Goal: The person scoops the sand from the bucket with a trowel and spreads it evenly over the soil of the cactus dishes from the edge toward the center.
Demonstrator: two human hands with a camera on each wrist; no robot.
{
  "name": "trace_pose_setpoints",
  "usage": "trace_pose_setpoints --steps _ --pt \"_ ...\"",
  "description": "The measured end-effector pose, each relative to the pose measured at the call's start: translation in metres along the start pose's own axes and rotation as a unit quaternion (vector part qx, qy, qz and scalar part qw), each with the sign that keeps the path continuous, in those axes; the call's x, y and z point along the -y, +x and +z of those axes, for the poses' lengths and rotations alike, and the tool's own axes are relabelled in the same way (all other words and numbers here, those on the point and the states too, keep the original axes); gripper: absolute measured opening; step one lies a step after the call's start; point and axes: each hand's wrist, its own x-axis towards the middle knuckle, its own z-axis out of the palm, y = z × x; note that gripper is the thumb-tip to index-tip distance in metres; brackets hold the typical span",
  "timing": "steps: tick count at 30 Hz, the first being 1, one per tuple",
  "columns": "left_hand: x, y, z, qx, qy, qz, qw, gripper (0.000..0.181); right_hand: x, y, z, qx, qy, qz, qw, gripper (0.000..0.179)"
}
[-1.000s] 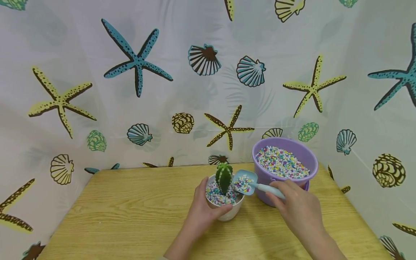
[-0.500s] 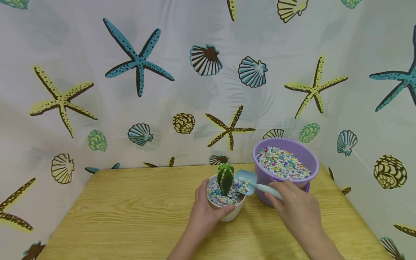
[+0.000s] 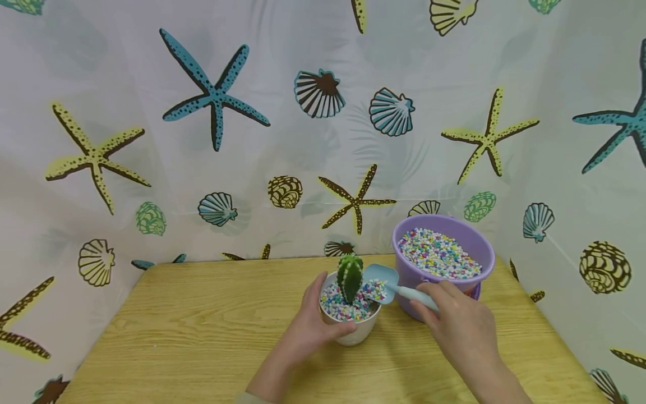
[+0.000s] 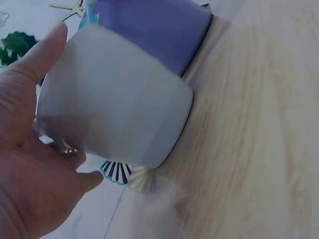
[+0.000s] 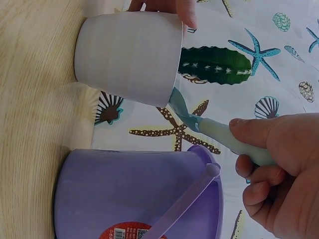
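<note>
A white flower pot [image 3: 359, 333] stands on the table, holding a green cactus [image 3: 350, 279] ringed by multicoloured pebbles [image 3: 337, 307]. My left hand [image 3: 313, 322] grips the pot near its rim, thumb in front and fingers round the left side. Between thumb and curled fingers, my right hand [image 3: 463, 321] holds the handle of a small light-blue shovel [image 3: 420, 297]. Its blade rests at the pot's right rim, tilted toward the cactus, with pebbles on it. In the right wrist view, the blade [image 5: 180, 107] meets the rim of the pot [image 5: 130, 59].
A purple bucket [image 3: 406, 277] of similar pebbles stands just right of the pot, behind my right hand. Its handle [image 5: 192, 194] hangs down the side by a red label. The wooden table [image 3: 212, 331] ends at a curtain [image 3: 242, 168] printed with starfish and shells.
Pebbles on the shovel have shifted toward its front edge and the pot. My left thumb has slid slightly left along the pot. The right hand has barely moved.
</note>
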Motion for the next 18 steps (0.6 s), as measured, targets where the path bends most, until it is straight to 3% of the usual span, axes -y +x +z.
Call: trace_pose_setpoints --steps 5,18 --pt "0.0043 0.0032 -0.0064 0.022 -0.017 -0.002 0.9996 0.128 0.0008 -0.0002 -0.0004 -0.001 -0.001 0.001 1.0 0.031" --pt "0.0047 0.002 -0.0004 0.001 -0.004 -0.011 0.9999 0.126 0.001 -0.0005 0.0018 -0.006 -0.007 -0.003 1.0 0.031"
